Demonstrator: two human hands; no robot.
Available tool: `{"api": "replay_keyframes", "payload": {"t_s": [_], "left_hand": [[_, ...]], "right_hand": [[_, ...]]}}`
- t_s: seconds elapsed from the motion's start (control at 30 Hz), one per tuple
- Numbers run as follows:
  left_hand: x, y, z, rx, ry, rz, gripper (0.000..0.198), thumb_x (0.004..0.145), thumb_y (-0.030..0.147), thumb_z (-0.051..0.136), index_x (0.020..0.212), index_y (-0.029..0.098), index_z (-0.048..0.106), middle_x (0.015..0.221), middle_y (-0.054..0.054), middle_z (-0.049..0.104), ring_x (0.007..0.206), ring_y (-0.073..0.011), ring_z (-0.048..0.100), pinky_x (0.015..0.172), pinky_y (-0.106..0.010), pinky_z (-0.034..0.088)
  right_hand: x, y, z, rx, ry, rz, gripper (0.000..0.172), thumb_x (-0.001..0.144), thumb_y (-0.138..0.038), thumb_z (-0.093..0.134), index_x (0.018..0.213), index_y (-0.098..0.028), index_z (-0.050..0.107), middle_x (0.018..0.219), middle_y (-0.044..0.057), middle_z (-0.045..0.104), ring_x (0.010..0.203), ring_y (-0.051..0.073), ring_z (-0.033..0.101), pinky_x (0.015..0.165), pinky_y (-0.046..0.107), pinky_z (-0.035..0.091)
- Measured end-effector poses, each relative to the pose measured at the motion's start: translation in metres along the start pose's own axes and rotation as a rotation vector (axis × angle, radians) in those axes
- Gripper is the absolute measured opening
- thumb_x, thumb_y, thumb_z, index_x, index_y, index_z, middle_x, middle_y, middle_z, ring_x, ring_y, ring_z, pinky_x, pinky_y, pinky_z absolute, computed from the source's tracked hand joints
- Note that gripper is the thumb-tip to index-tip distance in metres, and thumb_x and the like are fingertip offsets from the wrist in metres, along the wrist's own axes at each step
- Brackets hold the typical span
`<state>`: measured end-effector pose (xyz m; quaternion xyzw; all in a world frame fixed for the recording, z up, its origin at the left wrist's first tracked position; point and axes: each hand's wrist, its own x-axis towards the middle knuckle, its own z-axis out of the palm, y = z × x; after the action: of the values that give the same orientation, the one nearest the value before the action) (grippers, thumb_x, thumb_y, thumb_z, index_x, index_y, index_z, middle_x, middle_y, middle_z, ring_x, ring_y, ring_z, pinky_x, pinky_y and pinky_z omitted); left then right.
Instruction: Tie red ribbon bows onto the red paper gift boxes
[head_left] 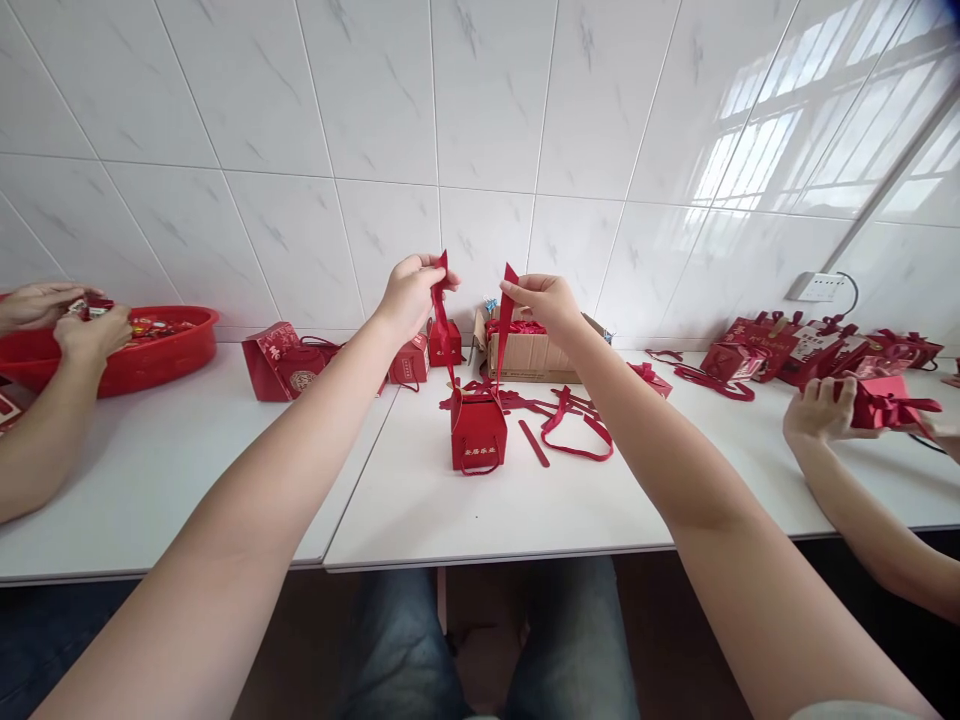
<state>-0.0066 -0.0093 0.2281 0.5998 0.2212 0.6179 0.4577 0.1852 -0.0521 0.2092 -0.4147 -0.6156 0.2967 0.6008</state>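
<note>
A small red gift box [478, 430] with gold characters and a cord handle stands upright on the white table before me. A red ribbon [504, 335] runs up from both sides of its top. My left hand [415, 290] is raised and pinches one ribbon end, while my right hand [546, 300] pinches the other at about the same height. Both ends are held up above the box, apart from each other. Beside the box lie a loose red ribbon [577, 452] and a flat red strip [534, 443].
Behind stands a cardboard box [529, 357] of red pieces. A red gift bag [281, 365] is left of it, near a red basin [169, 350] where another person's hands [94, 325] hold small packets. At right, a co-worker's hand [819, 408] holds a ribboned red box [885, 400]; several red boxes [765, 345] stand behind.
</note>
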Motion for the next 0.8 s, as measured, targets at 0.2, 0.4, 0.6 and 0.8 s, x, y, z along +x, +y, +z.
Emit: {"api": "replay_keyframes", "payload": {"t_s": [0.2,0.4,0.6,0.8], "left_hand": [[-0.004,-0.001,0.004,0.027,-0.033,0.006,0.005,0.079,0.014,0.059,0.075,0.015,0.057,0.071,-0.004,0.064,0.076,-0.0172,0.065,0.085,-0.037,0.046],[-0.004,-0.002,0.005,0.072,0.069,-0.005,0.005,0.072,0.014,0.065,0.071,0.016,0.061,0.078,-0.003,0.063,0.078,-0.0164,0.06,0.085,-0.037,0.047],[-0.004,-0.003,0.005,0.122,0.04,0.019,0.007,0.07,0.018,0.068,0.073,0.016,0.062,0.081,-0.004,0.064,0.085,-0.0187,0.061,0.085,-0.038,0.047],[-0.007,0.001,0.011,0.175,-0.005,0.033,0.008,0.071,0.022,0.071,0.076,0.017,0.067,0.086,-0.004,0.067,0.088,-0.0184,0.061,0.082,-0.035,0.046]], "right_hand": [[-0.003,-0.004,0.0,0.052,-0.048,-0.014,0.025,0.075,-0.041,0.073,0.067,-0.017,0.067,0.074,0.002,0.066,0.067,0.011,0.061,0.064,0.024,0.051],[-0.003,-0.01,0.002,0.038,0.011,0.022,0.022,0.075,-0.038,0.074,0.069,-0.018,0.067,0.076,0.002,0.066,0.07,0.01,0.061,0.06,0.022,0.049],[-0.002,-0.012,0.002,0.081,0.005,0.034,0.02,0.075,-0.035,0.074,0.069,-0.018,0.067,0.072,0.001,0.064,0.068,0.01,0.061,0.061,0.023,0.051],[0.0,-0.011,0.007,0.146,-0.005,0.034,0.019,0.077,-0.03,0.074,0.067,-0.017,0.065,0.073,0.002,0.067,0.068,0.009,0.064,0.069,0.024,0.054]]}}
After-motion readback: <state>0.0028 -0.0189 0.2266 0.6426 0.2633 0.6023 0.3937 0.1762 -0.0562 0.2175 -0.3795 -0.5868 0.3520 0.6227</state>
